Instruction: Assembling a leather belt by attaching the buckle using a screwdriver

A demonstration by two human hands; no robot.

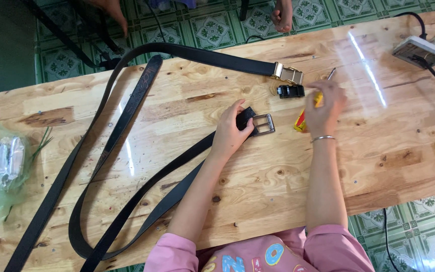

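A glossy knotty pine table (388,151) fills the near scene, with streaks of light glaring on it; beyond its far edge and at near right lies a floor of green patterned tiles (212,27)

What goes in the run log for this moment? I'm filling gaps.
left hand: holds black belt by silver buckle | right hand: grips yellow screwdriver | wooden table

The person wears a pink top with short sleeves (177,254) and large coloured letter shapes across the chest. A thin silver bangle (323,137) circles the right wrist.
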